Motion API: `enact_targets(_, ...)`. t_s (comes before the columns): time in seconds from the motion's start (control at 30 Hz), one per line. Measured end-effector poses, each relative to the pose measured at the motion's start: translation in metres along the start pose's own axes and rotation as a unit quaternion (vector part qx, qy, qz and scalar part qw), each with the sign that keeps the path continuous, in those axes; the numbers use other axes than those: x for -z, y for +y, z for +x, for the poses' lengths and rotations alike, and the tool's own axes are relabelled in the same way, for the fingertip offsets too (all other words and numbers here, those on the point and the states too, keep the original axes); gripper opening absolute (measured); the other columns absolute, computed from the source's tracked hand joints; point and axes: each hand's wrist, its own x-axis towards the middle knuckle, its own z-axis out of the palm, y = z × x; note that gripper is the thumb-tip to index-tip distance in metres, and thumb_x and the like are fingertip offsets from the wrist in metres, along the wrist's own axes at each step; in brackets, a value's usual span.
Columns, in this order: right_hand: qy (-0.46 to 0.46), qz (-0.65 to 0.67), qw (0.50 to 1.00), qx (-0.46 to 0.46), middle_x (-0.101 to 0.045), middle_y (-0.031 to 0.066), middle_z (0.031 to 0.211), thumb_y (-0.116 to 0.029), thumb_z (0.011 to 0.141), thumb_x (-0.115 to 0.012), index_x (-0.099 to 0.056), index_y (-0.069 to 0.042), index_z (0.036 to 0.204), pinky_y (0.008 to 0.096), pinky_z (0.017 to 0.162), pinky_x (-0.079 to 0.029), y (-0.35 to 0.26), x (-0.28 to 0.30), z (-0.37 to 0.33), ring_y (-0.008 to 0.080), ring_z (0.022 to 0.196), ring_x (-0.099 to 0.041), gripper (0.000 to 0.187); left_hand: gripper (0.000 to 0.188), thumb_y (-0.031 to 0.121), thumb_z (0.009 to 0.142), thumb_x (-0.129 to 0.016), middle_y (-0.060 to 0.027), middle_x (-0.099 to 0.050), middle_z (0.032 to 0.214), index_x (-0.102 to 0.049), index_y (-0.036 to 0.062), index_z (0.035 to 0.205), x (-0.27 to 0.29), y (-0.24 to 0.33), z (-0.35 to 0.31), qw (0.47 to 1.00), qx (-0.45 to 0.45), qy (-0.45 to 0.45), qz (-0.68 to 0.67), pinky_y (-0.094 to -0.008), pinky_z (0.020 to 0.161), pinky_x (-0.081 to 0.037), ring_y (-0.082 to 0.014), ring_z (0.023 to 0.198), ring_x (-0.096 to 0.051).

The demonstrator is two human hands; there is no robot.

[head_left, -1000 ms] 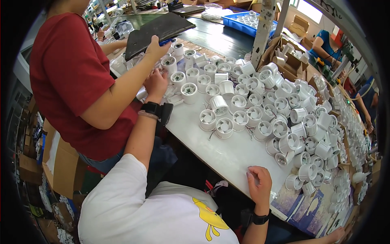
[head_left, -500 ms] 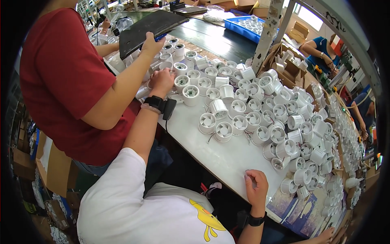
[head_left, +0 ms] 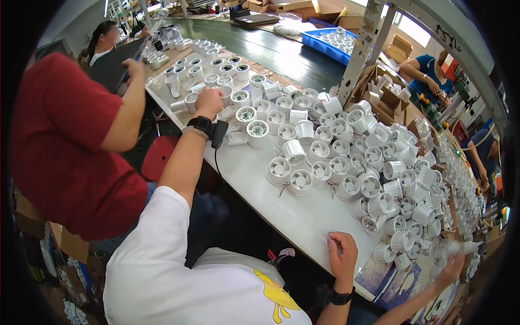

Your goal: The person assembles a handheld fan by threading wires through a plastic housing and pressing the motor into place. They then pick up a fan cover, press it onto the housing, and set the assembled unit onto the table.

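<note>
My left hand (head_left: 209, 102) reaches forward over the table, its back toward me and its fingertips hidden. It is beside a white cylindrical housing (head_left: 191, 102) and close to a housing with a green circuit board inside (head_left: 240, 98); whether it grips anything cannot be made out. My right hand (head_left: 342, 253) rests at the near table edge with fingers loosely curled and nothing visible in it. Between my hands and beyond spread many white fan units (head_left: 299, 182), upright or tipped, with thin wires.
On the left a co-worker in a red shirt (head_left: 65, 135) carries a dark flat board (head_left: 111, 67). A blue tray (head_left: 325, 46) stands at the back, near a metal post (head_left: 360, 54). Another person's hand (head_left: 452, 268) reaches in at lower right. A red stool (head_left: 158, 157) is beside the table.
The red-shirted co-worker has moved left with the board, uncovering housings and a seated person behind. My left hand has shifted slightly left. Another person's hand has risen at lower right; my right hand stays.
</note>
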Motion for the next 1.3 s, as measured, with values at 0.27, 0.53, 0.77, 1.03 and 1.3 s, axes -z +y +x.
enact_targets(0.27, -0.008, 0.001, 1.000, -0.005, -0.062, 0.0088, 0.091, -0.001, 0.084, -0.062, -0.064, -0.001, 0.094, 0.0265, 0.073, -0.047, -0.002, -0.003, 0.001, 0.0182, 0.081, -0.059, 0.010, 0.018, 0.020, 0.079, -0.068, -0.0116, -0.060, 0.109, -0.072, 0.0135, 0.095, 0.023, -0.002, -0.008, 0.997, 0.004, 0.053, -0.047, -0.0410, 0.082, -0.051, -0.0303, 0.097, -0.063)
enact_targets(0.53, -0.002, -0.020, 0.999, -0.035, -0.063, 0.0088, 0.090, -0.002, 0.085, -0.062, -0.064, -0.001, 0.095, 0.0264, 0.074, -0.047, -0.006, 0.005, -0.005, 0.0177, 0.080, -0.059, 0.010, 0.013, 0.012, 0.081, -0.072, -0.0151, -0.059, 0.116, -0.068, 0.0042, 0.091, 0.088, 0.077, -0.091, 0.796, -0.076, -0.047, -0.599, -0.0360, 0.078, -0.051, -0.0291, 0.090, -0.062)
enact_targets(0.77, -0.004, 0.099, 0.993, 0.056, -0.053, 0.0138, 0.127, -0.008, 0.086, -0.061, -0.039, -0.003, 0.138, 0.0318, 0.088, -0.047, -0.073, 0.022, 0.056, 0.0210, 0.107, -0.057, 0.057, 0.025, 0.007, 0.076, -0.075, -0.0116, -0.059, 0.118, -0.066, 0.0089, 0.099, 0.099, 0.172, -0.188, 0.767, -0.399, -0.026, -0.501, -0.0359, 0.085, -0.048, -0.0295, 0.100, -0.058)
enact_targets(1.03, -0.011, 0.324, 0.946, -0.005, -0.042, 0.0101, 0.135, -0.005, 0.094, -0.049, -0.022, -0.002, 0.147, 0.0304, 0.101, -0.037, -0.080, 0.032, 0.075, 0.0157, 0.120, -0.045, 0.060, 0.041, 0.010, 0.074, -0.078, -0.0120, -0.058, 0.121, -0.062, 0.0105, 0.112, 0.102, 0.214, -0.232, 0.732, -0.525, 0.057, -0.429, -0.0373, 0.089, -0.046, -0.0281, 0.109, -0.055)
enact_targets(1.3, -0.058, 0.230, 0.970, 0.054, -0.038, 0.0122, 0.143, -0.021, 0.096, -0.047, -0.024, 0.000, 0.147, 0.0335, 0.111, -0.024, -0.083, 0.039, 0.058, 0.0206, 0.130, -0.037, 0.059, 0.054, 0.048, 0.100, -0.040, -0.0130, -0.059, 0.121, -0.049, 0.0011, 0.124, 0.072, 0.199, -0.235, 0.539, -0.275, -0.425, -0.674, -0.0344, 0.086, -0.048, -0.0207, 0.111, -0.057)
